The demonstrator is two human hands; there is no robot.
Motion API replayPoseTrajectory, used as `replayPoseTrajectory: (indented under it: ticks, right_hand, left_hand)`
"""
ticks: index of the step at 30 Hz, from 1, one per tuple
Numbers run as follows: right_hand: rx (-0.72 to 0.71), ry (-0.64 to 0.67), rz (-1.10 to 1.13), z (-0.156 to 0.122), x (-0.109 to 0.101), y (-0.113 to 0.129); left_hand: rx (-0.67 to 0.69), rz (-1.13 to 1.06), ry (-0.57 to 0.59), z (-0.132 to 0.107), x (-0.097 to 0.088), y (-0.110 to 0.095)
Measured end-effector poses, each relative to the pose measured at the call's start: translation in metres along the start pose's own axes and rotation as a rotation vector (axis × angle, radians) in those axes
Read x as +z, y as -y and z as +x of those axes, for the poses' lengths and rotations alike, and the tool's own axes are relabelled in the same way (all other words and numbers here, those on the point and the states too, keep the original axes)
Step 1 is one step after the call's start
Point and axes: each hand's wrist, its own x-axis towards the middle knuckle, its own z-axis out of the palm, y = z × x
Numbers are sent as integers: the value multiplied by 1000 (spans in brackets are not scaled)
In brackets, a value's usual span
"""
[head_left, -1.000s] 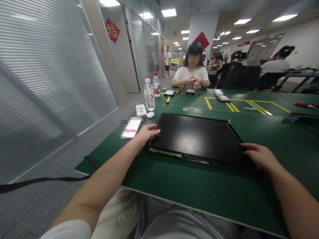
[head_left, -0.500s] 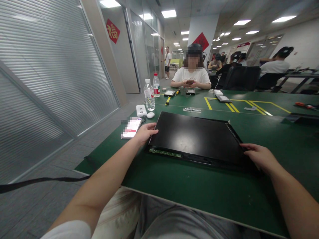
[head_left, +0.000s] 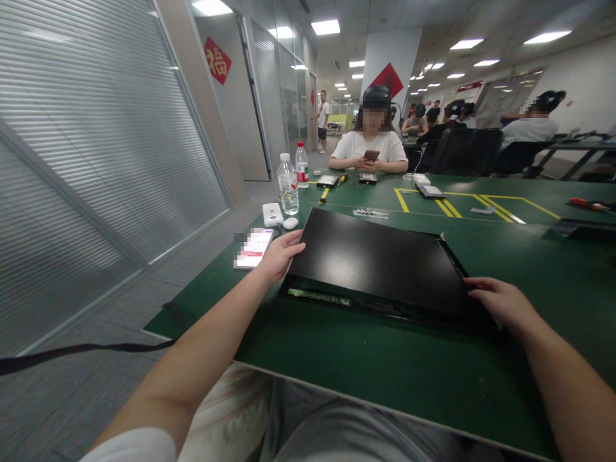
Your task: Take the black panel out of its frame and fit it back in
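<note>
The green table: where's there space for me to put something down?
The green table looks bare between its near edge and the flat black rectangular panel, and between the right hand and yellow tape lines. It's crowded left of and beyond the left hand: bright-screened rectangular phone, white rounded box, two clear plastic bottles.

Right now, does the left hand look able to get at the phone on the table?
Probably yes: the phone lies beside the left hand, with nothing visible between them. But that hand holds the black panel at its raised left side, so it would likely need to release it.
</note>
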Motion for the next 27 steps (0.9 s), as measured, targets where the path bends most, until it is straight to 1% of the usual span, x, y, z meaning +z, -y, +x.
replayPoseTrajectory:
  ticks: [2,3,8,15,21,25,27]
  right_hand:
    - [71,18,79,-1,1,0]
    - [82,11,105,-1,2,-1]
    - [78,-23,173,-2,4,-2]
    - [117,-40,172,-7,3,4]
    - [141,-38,236,-5,7,-2]
    - [167,-9,323,-1,9,-7]
    - [105,10,347,0,7,-8]
  left_hand:
    - [13,-10,11,1,1,1]
    - [23,-17,13,1,1,2]
    - [53,-34,23,0,5,2]
    - [75,-30,18,-8,11,-6]
    - [90,-10,13,-7,11,-4]
    - [92,-11,15,-6,10,-3]
    - [94,-16,-2,-7,9,-4]
